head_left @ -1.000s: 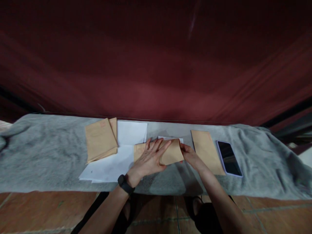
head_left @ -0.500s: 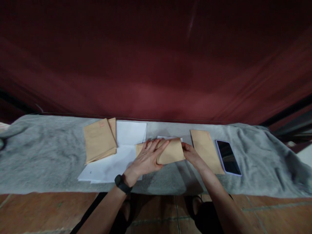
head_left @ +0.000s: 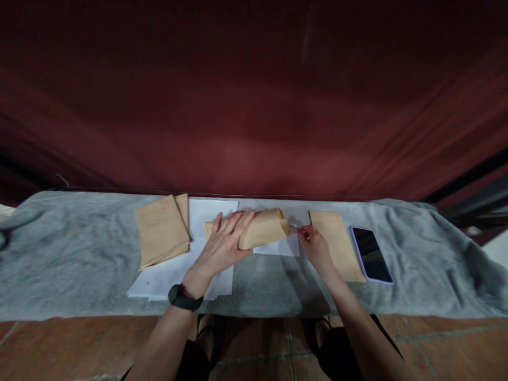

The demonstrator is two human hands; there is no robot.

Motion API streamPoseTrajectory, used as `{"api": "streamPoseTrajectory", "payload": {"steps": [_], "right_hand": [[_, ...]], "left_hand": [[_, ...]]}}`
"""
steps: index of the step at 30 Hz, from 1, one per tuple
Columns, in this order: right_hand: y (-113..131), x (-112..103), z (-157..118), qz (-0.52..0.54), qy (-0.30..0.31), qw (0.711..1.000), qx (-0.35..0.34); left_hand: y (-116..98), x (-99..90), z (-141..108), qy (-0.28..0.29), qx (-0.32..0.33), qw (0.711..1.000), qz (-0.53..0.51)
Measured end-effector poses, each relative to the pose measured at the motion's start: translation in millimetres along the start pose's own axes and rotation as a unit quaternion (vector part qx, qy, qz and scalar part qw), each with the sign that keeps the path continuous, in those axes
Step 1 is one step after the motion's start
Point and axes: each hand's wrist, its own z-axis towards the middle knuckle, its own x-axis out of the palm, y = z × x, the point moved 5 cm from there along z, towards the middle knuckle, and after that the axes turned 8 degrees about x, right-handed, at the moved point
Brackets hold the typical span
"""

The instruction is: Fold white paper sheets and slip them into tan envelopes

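Observation:
My left hand [head_left: 224, 241] is closed round a brown paper envelope [head_left: 264, 227], thumb below and fingers over its top. The envelope is lifted and tilted, its mouth bulging open toward the right. A piece of white paper [head_left: 280, 248] lies partly under the envelope, between my hands. At the paper's right edge, by the envelope's mouth, my right hand [head_left: 315, 246] has its fingertips pinched on the paper. The envelope hides most of the paper's upper part.
On the grey cloth [head_left: 79, 238], brown envelopes [head_left: 162, 227] lie stacked at left, partly over white sheets [head_left: 174, 278]. Another brown envelope [head_left: 337, 246] lies to the right, beside a phone [head_left: 372, 255] in a purple case. A dark red surface [head_left: 246, 106] rises behind.
My left hand has moved left with the envelope, whose mouth now gapes wider. My right hand has drawn slightly right, away from the mouth. More of the white paper shows below the envelope.

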Motion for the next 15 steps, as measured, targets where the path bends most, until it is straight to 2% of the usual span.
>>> {"api": "streamPoseTrajectory", "payload": {"steps": [3, 5, 9, 12, 15], "right_hand": [[0, 3, -9, -0.157, -0.041, 0.987, -0.012], [0, 10, -14, -0.198, -0.047, 0.979, -0.014], [5, 21, -18, -0.246, -0.065, 0.967, -0.033], [5, 26, -17, -0.26, -0.055, 0.964, -0.024], [6, 26, -14, -0.191, -0.044, 0.98, -0.029]], "left_hand": [[20, -0.9, -8, 0.015, -0.037, 0.999, 0.021], [33, 2.5, -14, 0.036, -0.062, 0.997, 0.029], [45, 8.1, -24, 0.067, -0.084, 0.994, 0.029], [47, 10.1, -25, 0.075, -0.085, 0.993, 0.027], [48, 12.6, -25, 0.083, -0.086, 0.993, 0.025]]}}
